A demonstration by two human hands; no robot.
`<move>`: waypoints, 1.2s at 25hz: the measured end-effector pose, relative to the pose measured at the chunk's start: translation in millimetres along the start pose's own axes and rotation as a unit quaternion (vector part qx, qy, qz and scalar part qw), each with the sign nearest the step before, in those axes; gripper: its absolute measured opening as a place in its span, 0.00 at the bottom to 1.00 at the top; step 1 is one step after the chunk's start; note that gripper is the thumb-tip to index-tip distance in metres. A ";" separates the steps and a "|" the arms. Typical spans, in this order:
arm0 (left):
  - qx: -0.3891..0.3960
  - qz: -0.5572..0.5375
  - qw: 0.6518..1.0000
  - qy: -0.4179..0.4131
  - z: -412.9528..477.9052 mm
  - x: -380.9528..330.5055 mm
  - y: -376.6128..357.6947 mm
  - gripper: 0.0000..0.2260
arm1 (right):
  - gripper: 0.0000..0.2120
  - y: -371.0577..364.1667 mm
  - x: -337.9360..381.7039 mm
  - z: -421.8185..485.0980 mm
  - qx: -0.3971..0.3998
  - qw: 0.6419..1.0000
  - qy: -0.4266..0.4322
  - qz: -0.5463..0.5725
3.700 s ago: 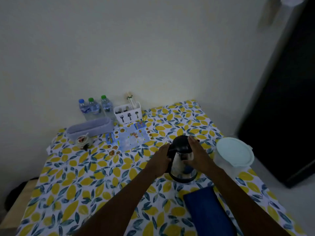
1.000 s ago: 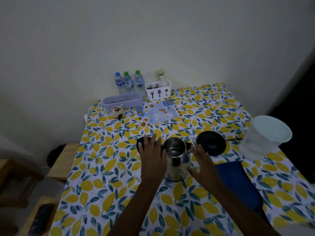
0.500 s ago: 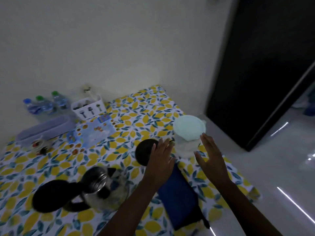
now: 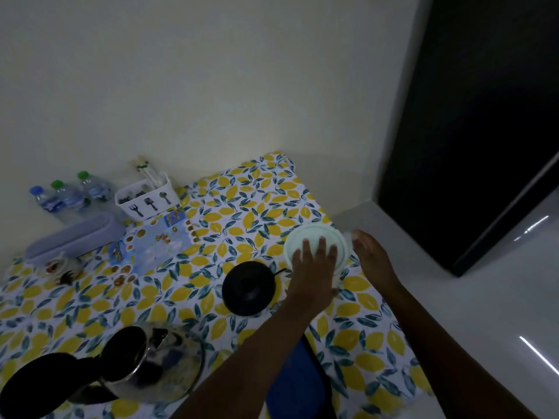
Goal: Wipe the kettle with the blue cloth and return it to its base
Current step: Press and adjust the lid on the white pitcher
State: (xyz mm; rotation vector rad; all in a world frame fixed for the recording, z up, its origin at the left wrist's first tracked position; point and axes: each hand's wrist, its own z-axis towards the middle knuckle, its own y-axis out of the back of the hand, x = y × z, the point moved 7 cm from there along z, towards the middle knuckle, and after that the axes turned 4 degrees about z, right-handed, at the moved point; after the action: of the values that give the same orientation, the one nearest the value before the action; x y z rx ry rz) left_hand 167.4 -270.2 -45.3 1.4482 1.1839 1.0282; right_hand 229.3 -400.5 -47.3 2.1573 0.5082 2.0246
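Nearest us, the kettle [image 4: 142,367] sits low on the left of the worktop [image 4: 187,297], lid flipped open, off its base and with nobody touching it. Just right of it the blue cloth [image 4: 298,385] lies flat, partly under the left forearm, not picked up. A little further out, the round black base [image 4: 249,288] waits bare, cord trailing to the right. Beyond that, both hands are busy with something else: the left hand [image 4: 314,272] lies spread, fingers wide, on the pale lid of a plastic container [image 4: 317,240], while the right hand [image 4: 373,260] is open against the container's far side, holding nothing. Back by the wall stand water bottles [image 4: 68,192] and a cutlery caddy [image 4: 146,198]. By my reading, wiping looks not yet begun, and the return to base remains.
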 end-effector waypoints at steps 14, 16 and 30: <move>-0.066 0.026 0.996 -0.047 -22.3 -13.5 0.5 0.37 | 0.22 -3.1 -48.4 14.0 0.000 0.980 -0.178 0.084; -0.069 -0.001 0.996 -0.052 -34.6 -13.6 1.8 0.35 | 0.20 -6.2 -50.3 -1.5 -0.021 0.979 -0.172 0.104; -0.139 -0.024 0.983 0.114 -168.8 71.7 34.4 0.45 | 0.17 -115.0 52.5 -74.0 0.020 0.978 -0.165 0.125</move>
State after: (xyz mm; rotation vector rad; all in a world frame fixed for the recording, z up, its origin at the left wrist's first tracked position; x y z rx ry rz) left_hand 21.8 -174.2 21.0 1.0996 1.1750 1.2956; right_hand 141.1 -285.0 -29.2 2.6277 0.2435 1.7143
